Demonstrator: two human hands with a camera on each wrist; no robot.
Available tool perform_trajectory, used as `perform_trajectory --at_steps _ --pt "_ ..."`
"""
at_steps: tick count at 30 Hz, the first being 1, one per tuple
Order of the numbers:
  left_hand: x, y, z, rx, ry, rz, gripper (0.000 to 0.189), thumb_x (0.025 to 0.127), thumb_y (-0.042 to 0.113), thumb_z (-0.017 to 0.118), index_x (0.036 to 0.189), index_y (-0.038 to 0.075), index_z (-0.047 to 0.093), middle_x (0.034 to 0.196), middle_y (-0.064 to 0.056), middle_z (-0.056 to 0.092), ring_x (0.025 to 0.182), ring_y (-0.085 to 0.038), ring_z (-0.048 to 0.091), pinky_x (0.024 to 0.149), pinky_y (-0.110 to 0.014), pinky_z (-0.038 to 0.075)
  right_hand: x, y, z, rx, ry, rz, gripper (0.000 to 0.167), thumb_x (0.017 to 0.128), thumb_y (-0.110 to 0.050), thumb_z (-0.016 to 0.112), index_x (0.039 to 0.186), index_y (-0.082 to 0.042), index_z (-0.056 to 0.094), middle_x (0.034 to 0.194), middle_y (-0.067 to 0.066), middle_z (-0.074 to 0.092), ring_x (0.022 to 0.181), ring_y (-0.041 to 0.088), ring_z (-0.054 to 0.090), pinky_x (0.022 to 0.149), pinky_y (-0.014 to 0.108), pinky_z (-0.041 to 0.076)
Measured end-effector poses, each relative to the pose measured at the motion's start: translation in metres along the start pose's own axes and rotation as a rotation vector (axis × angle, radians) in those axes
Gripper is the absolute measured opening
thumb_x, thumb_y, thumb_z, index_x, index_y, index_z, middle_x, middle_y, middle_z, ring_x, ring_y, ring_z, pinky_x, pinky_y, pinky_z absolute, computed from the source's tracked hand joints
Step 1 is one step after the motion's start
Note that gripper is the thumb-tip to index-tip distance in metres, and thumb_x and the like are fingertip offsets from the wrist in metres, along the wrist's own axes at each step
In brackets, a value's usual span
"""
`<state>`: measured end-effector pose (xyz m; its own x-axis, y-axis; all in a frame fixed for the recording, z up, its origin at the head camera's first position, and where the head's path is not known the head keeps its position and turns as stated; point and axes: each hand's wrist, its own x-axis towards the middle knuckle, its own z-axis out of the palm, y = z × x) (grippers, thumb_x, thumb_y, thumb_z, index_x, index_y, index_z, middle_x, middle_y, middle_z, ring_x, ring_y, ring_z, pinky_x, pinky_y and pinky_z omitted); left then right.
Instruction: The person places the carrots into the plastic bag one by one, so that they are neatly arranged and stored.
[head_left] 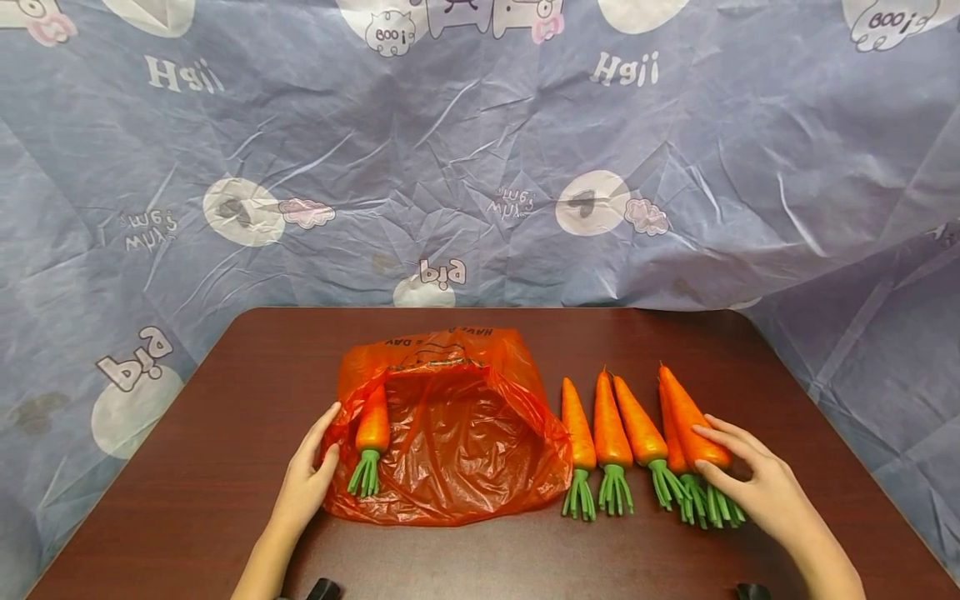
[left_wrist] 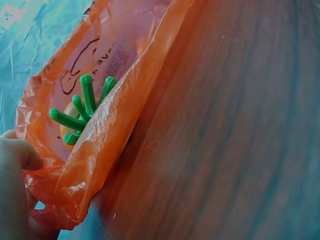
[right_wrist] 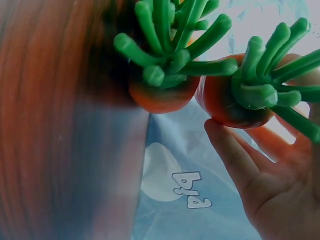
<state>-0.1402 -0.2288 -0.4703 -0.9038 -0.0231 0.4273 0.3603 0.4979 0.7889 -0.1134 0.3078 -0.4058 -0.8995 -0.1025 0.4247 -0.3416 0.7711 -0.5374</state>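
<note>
An orange-red plastic bag [head_left: 465, 450] lies on its side with its mouth toward me. One carrot [head_left: 372, 429] with a green stub top lies inside its left part. At the bag's left rim my left hand [head_left: 306, 475] holds the plastic; in the left wrist view the thumb [left_wrist: 25, 155] lies along the gathered edge. To the right, my right hand [head_left: 757, 475] grips the rightmost carrot [head_left: 686, 412] between thumb and fingers. That carrot overlaps another carrot [head_left: 675, 454], partly hidden beneath it. In the right wrist view, fingertips touch the carrot's side near its green stalks [right_wrist: 255, 95].
Three more carrots stand in a row between bag and right hand: one touching the bag's edge [head_left: 576, 425], a middle one [head_left: 611, 425], and a slanted one [head_left: 637, 421]. A dark wooden table [head_left: 510, 567] carries everything. Behind hangs a wrinkled printed cloth [head_left: 390, 167].
</note>
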Motion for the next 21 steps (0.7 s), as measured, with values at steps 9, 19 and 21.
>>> perform_trajectory --at_steps 9,19,21 --pt "0.0 0.0 0.0 0.0 -0.001 0.001 0.055 0.088 -0.005 0.048 0.139 0.016 0.039 0.14 -0.016 0.04 0.122 0.019 0.026 0.096 0.002 0.02 0.002 -0.013 0.006 0.024 -0.018 -0.057 0.04 0.073 -0.012 0.074 0.112 -0.016 0.064 0.126 -0.036 0.038 0.114 -0.026 0.027 0.085 -0.007 0.018" --pt "0.0 0.001 0.0 0.025 0.001 -0.001 0.057 0.088 -0.003 0.049 0.139 0.018 0.038 0.141 -0.013 0.04 0.122 0.019 0.025 0.095 0.003 0.02 0.002 -0.037 0.012 0.042 -0.059 -0.126 0.043 0.072 -0.011 0.074 0.112 -0.019 0.064 0.128 -0.021 0.047 0.114 -0.023 0.031 0.086 -0.004 0.025" --pt "0.0 0.001 0.0 0.025 0.003 -0.001 0.057 0.088 -0.003 0.049 0.139 0.019 0.038 0.141 -0.013 0.04 0.122 0.019 0.025 0.095 0.003 0.02 0.003 -0.042 0.012 0.051 -0.081 -0.125 0.043 0.073 -0.012 0.074 0.113 -0.02 0.064 0.13 -0.018 0.048 0.115 -0.022 0.032 0.084 -0.004 0.026"
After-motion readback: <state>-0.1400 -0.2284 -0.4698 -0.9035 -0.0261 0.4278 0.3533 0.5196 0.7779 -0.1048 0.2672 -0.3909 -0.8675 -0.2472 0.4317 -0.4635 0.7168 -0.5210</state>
